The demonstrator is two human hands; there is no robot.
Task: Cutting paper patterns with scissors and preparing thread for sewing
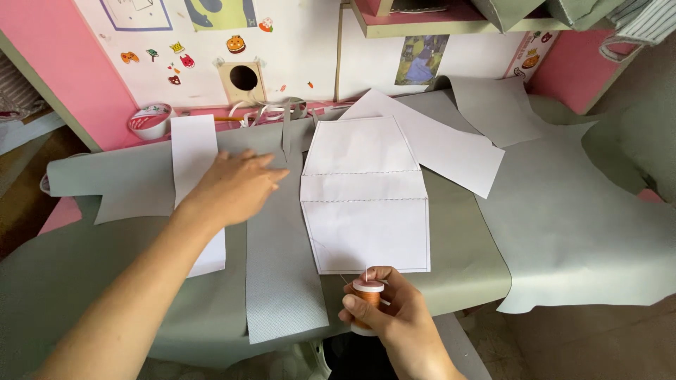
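Hands working apart: left hand (pixel 236 184) is reaching forward, palm down, fingers flat and unclenched over a grey strip (pixel 282 267) and paper strip (pixel 196 176) mid-worktop; right hand (pixel 391 317) is gripping an orange spool (pixel 366 304) upright at the near edge, below the pattern (pixel 366 204).

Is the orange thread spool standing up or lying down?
Standing up: the right hand holds the orange thread spool with its white top facing up.

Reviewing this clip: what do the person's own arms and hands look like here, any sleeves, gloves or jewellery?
Both arms are bare as far as the picture shows, with no sleeves in view. The left hand and right hand wear no gloves, and no rings, watch or bracelets show. The nails on the right hand's fingers look short and unpainted.
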